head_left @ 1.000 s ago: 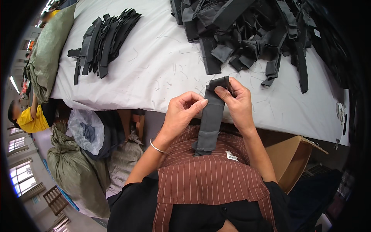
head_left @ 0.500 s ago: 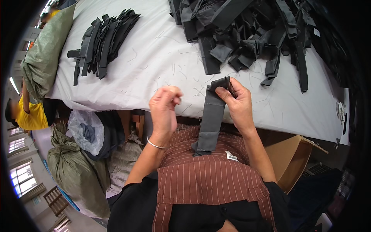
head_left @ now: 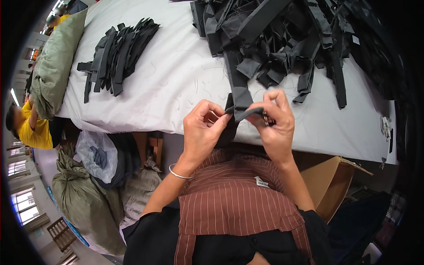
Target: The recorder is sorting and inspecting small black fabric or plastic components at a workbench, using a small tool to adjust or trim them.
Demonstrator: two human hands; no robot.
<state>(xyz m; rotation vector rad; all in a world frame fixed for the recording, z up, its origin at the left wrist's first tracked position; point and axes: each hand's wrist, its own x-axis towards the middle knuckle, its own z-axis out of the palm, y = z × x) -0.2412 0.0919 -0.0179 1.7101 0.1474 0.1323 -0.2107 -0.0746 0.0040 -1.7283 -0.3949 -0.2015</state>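
Note:
A dark grey fabric strip (head_left: 243, 98) is stretched between my two hands over the table's near edge. My left hand (head_left: 204, 128), with a pale bangle at the wrist, pinches one end of it between thumb and fingertips. On the other side my right hand (head_left: 276, 126) is closed on the strip, its index finger raised and a little blurred. A small dark object (head_left: 268, 119) shows inside the right palm, possibly thread snips; its shape is mostly hidden. Beyond the hands lies a big loose heap of similar dark strips (head_left: 282, 48).
A neater stack of strips (head_left: 119, 55) lies at the left on the white-covered table (head_left: 176, 66), among loose threads. Sacks (head_left: 84, 194) and a clear plastic bag (head_left: 99, 154) stand below left. An open cardboard box (head_left: 324, 185) is below right. A person in yellow (head_left: 35, 130) is at far left.
My left hand has moved right and taken hold of the strip. The strip, which hung down from my right hand, is now raised and folded between both hands.

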